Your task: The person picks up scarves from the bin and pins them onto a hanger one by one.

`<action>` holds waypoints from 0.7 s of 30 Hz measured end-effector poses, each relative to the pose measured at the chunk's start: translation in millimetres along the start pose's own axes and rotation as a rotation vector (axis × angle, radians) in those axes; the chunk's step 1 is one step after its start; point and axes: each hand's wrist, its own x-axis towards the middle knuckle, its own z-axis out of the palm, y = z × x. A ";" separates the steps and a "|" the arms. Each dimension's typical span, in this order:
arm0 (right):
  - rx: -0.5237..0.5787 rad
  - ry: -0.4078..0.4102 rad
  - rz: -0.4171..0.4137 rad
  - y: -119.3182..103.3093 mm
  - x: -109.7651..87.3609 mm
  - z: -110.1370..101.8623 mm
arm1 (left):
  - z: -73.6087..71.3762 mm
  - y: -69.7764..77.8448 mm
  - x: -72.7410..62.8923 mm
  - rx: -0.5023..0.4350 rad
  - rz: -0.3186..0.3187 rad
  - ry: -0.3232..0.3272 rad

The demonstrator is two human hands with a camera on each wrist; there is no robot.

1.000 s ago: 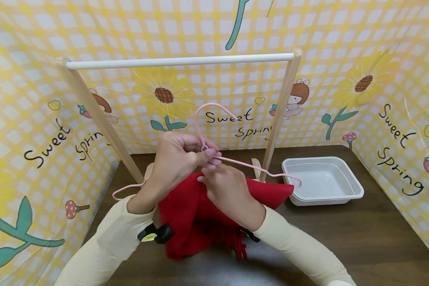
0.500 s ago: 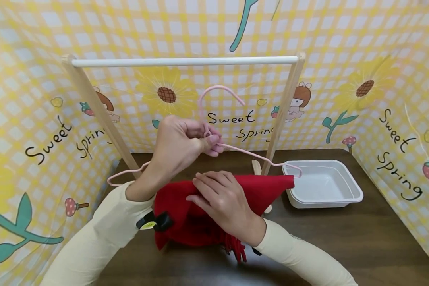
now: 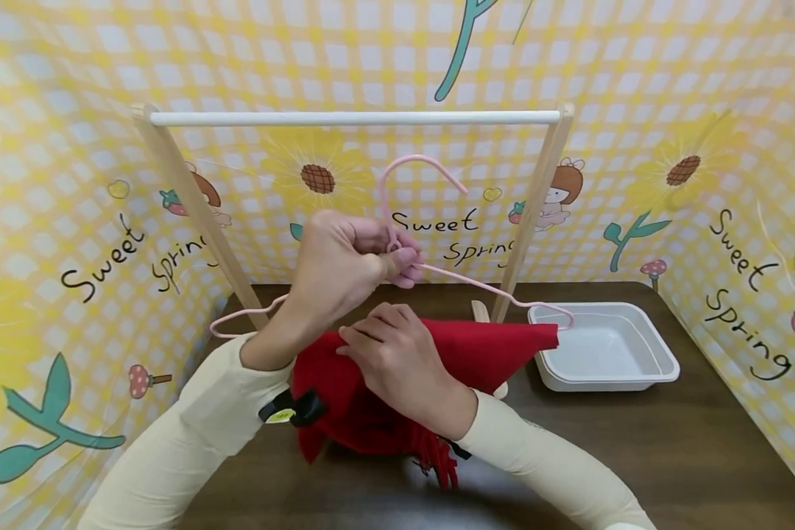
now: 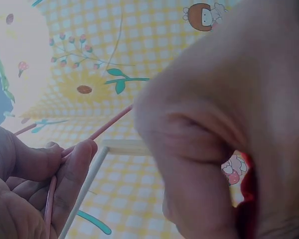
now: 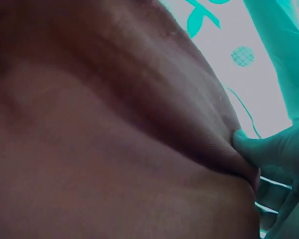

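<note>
In the head view my left hand [image 3: 344, 261] pinches a pink clothes hanger [image 3: 473, 283] at the neck, below its upright hook. A red fringed scarf [image 3: 497, 346] hangs under the hanger, its right end by the hanger's right corner. The hanger's lower bar is hidden by the cloth and hands. My right hand [image 3: 397, 361] holds the scarf's upper edge with bent fingers. In the right wrist view the scarf [image 5: 114, 149] fills most of the picture, off-colour, pinched by the thumb [image 5: 259, 149]. The left wrist view shows the left fingers [image 4: 74, 169] round the hanger wire.
A wooden rack [image 3: 172, 191] with a white crossbar [image 3: 358, 118] stands behind the hands. To the right a white plastic tray [image 3: 606, 381] sits on the dark brown table [image 3: 669, 434]. Patterned yellow checked cloth [image 3: 689, 66] encloses the back and sides.
The left hand has lifted the hanger away from the right hand. The right hand has let its grip spread, then bent its fingers on the scarf's edge, slightly further left.
</note>
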 end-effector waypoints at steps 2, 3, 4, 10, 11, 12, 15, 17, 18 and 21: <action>0.025 0.018 0.016 -0.5 2.3 -0.7 | 1.3 -1.7 -0.1 -0.003 -0.010 -0.006; 0.028 0.028 0.021 -1.1 3.7 -0.9 | 1.8 -2.8 -0.1 -0.001 -0.012 -0.007; 0.027 0.036 0.025 -1.8 5.4 -0.8 | 2.5 -3.7 -0.4 0.000 -0.017 -0.007; 0.025 0.090 -0.003 -6.3 16.2 4.3 | 6.2 -10.3 -2.9 0.033 -0.048 -0.025; 0.029 0.094 -0.008 -6.8 18.0 5.3 | 6.8 -10.9 -3.0 0.031 -0.050 -0.030; 0.029 0.095 -0.010 -7.4 19.9 6.0 | 7.6 -11.2 -3.1 0.030 -0.049 -0.037; 0.003 0.077 -0.008 -8.2 23.1 6.9 | 11.5 -11.7 -3.3 0.021 -0.042 -0.053; -0.024 0.047 -0.006 -8.3 24.4 7.7 | 12.8 -11.5 -3.2 0.014 -0.039 -0.055; -0.030 0.029 -0.008 -8.1 24.4 8.0 | 13.0 -11.3 -3.4 0.014 -0.040 -0.055; -0.043 -0.007 -0.032 -7.1 18.9 8.5 | 11.3 -12.1 -3.9 0.028 -0.046 -0.051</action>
